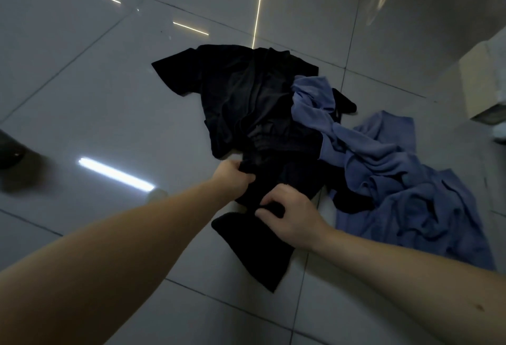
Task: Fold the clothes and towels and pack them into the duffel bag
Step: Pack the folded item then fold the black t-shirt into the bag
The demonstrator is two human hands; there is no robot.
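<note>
Black garment (257,257), long axis running away from the person: left grip (235,177) clutches its farther edge, right grip (287,216) pinches a nearer fold.

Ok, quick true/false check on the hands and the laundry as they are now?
1. The left hand and right hand both grip black fabric. True.
2. The blue cloth lies to the left of the black pile. False: it lies to the right.
3. The laundry lies on a tiled floor. True.
4. The black T-shirt is neatly folded. False: it lies spread out and rumpled.
5. One of the hands rests on the blue cloth. False: neither touches it.
</note>
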